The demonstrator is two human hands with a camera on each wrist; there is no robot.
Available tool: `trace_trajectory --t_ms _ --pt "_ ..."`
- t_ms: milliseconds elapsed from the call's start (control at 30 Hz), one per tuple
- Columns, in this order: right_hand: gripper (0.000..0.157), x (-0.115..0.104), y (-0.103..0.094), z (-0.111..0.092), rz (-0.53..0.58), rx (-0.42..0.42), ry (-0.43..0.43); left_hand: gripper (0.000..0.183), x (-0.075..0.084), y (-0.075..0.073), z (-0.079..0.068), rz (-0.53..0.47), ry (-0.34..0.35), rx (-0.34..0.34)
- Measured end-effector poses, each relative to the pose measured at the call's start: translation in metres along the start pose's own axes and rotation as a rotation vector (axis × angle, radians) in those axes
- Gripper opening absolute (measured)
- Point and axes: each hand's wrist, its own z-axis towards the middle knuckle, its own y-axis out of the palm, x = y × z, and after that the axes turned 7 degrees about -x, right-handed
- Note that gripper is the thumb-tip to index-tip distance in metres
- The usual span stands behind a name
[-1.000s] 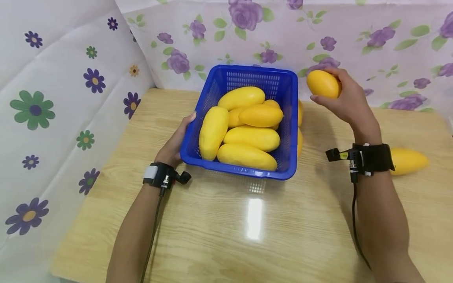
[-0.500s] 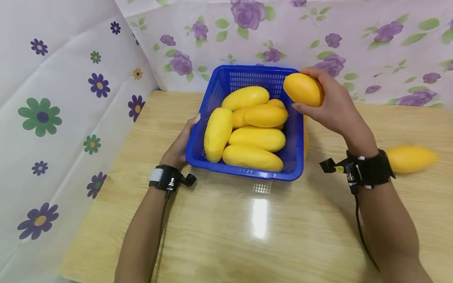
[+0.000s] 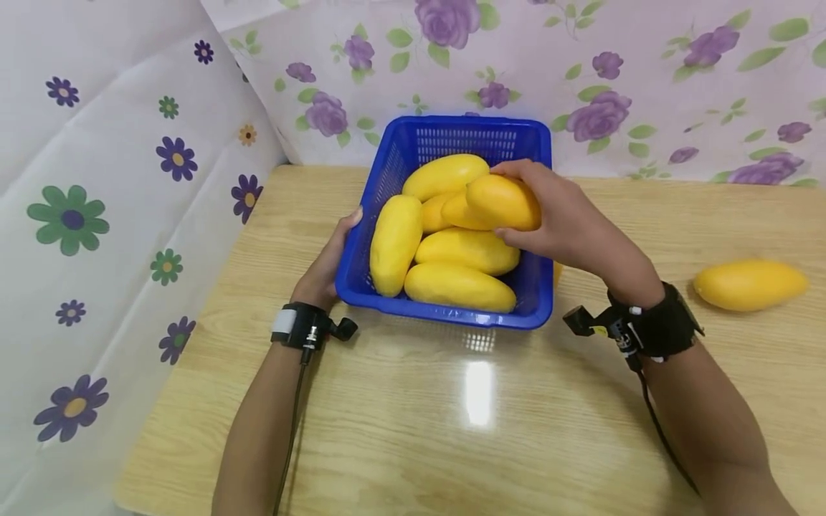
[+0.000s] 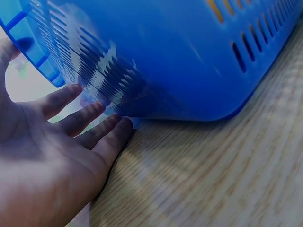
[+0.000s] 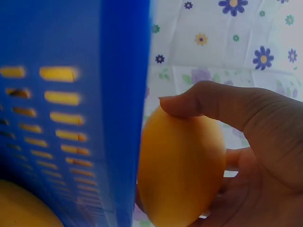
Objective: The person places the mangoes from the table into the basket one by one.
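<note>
We see a mango (image 3: 503, 202) inside the rim of a blue plastic basket (image 3: 547, 294), above a heap of mangoes (image 3: 467, 251). The right hand (image 3: 568, 218) grasps it between thumb and fingers. At 3 o'clock, past the palm, we find the basket's right edge, close by. There is a gap to the back wall at 12 o'clock and another to the front corner at 5. We can't tell if it touches the mango below. It looks smooth, plump and golden. Between 8 and 9 o'clock, the left hand (image 3: 325, 265) rests spread fingers on the basket's side, its thumb at the rim. Farther out, between 3 and 4 o'clock, a lone mango (image 3: 750, 284) lies on the wooden table (image 3: 400, 416). Flowery cloth (image 3: 652, 86) hangs at 12.
</note>
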Motion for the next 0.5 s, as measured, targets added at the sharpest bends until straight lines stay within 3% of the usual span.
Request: trace_trajectory --t_ms 500 --pt "0.069 -0.015 0.008 -0.007 -0.098 -0.135 0.021 0.072 -0.004 -0.009 0.004 0.012 0.002 -0.024"
